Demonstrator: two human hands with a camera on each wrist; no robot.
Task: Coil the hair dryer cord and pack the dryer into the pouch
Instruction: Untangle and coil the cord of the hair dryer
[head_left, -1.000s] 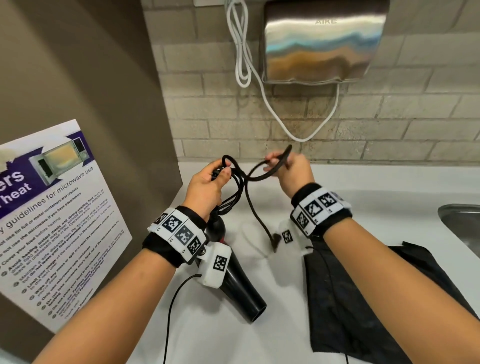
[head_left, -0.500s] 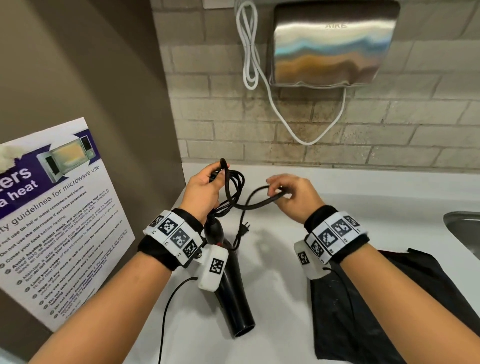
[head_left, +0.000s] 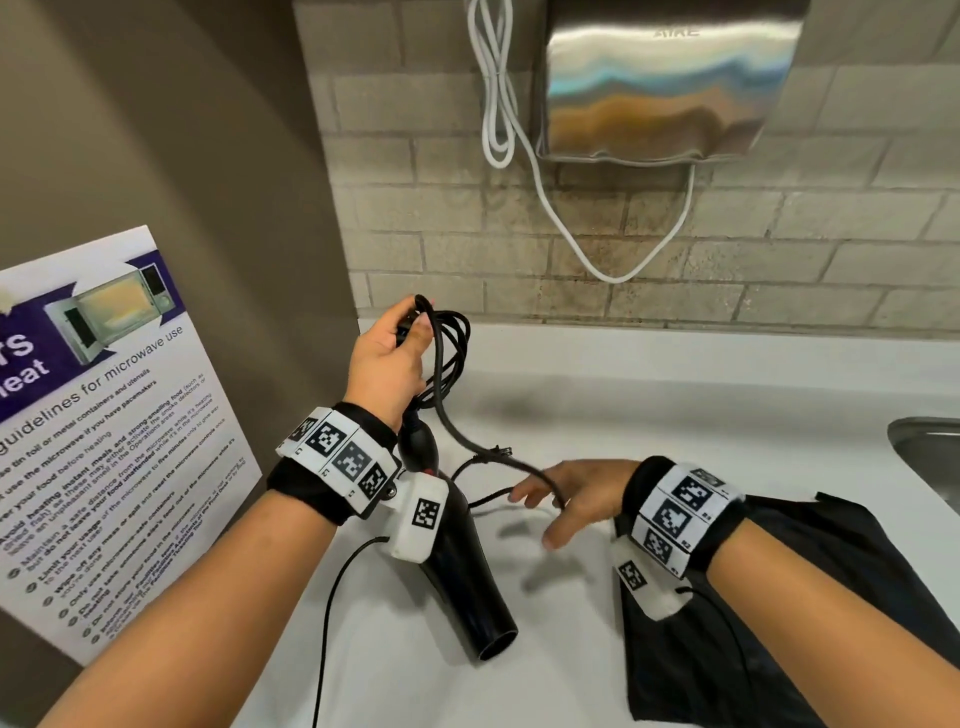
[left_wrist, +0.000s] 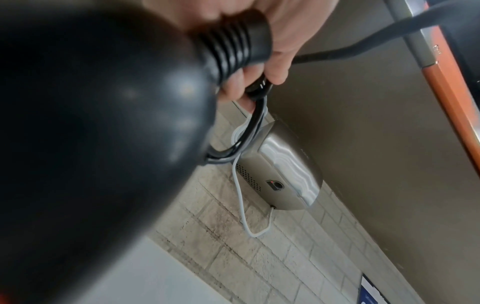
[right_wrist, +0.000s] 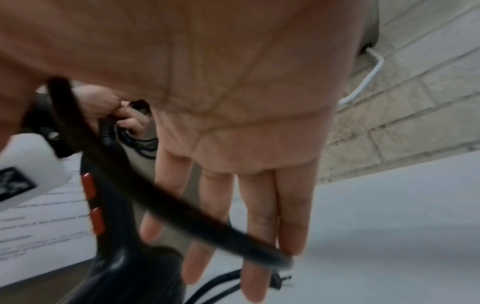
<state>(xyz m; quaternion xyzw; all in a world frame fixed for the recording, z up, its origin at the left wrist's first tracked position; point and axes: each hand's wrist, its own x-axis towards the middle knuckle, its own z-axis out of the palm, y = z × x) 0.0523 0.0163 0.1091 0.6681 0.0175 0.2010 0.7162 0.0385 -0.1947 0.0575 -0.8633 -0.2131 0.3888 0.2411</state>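
Note:
My left hand (head_left: 387, 358) is raised near the back wall and grips several loops of the black cord (head_left: 452, 353). In the left wrist view its fingers (left_wrist: 280, 67) curl round the cord (left_wrist: 255, 115) beside the dryer's ribbed collar. The black hair dryer (head_left: 462, 566) slants below my left wrist, nozzle toward me. My right hand (head_left: 566, 499) is low over the counter with straight fingers, and a loose length of cord (right_wrist: 168, 201) lies across them. The plug (head_left: 496, 452) is on the counter between my hands. The black pouch (head_left: 805, 597) lies flat under my right forearm.
A steel hand dryer (head_left: 660, 88) with a white cable (head_left: 498, 104) hangs on the brick wall. The white counter (head_left: 675, 405) ends at a sink rim (head_left: 930, 441) on the right. A brown panel with a microwave poster (head_left: 104, 415) closes the left side.
My right hand stopped pinching the cord near the coil, dropped toward the counter and opened. My left hand kept the coil and stayed up.

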